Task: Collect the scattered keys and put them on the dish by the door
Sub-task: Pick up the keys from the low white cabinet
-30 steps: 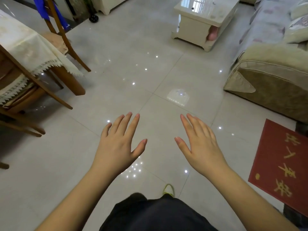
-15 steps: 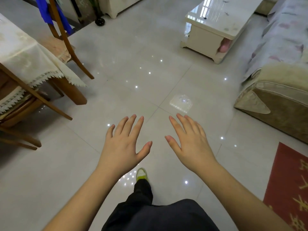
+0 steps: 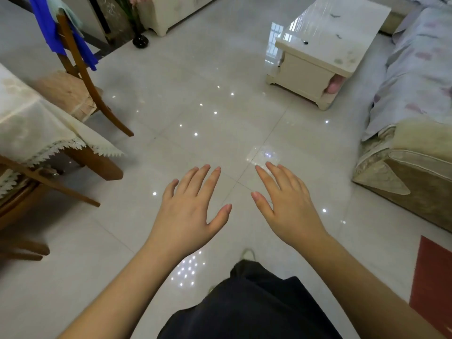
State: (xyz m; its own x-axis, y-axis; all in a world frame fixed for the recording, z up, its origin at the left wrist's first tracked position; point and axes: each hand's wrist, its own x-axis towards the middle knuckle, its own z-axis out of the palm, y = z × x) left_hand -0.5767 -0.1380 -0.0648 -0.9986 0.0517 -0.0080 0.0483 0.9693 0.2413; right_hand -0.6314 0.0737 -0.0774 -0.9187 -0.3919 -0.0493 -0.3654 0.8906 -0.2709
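No text, label, brand or number can be read on anything in this view.

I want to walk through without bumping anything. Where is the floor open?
Open: the tiled strip between the chair and the coffee table. Crowded: left by the dining table, right by the sofa.

The room is evenly and softly lit. The glossy tile floor [image 3: 220, 69] throws back small white points of ceiling light, and the coffee table [image 3: 325, 42] top mirrors a bright window. Shadows under the chair [image 3: 80, 77] are faint. Edges bow from the wide lens, and the far corners look slightly soft.
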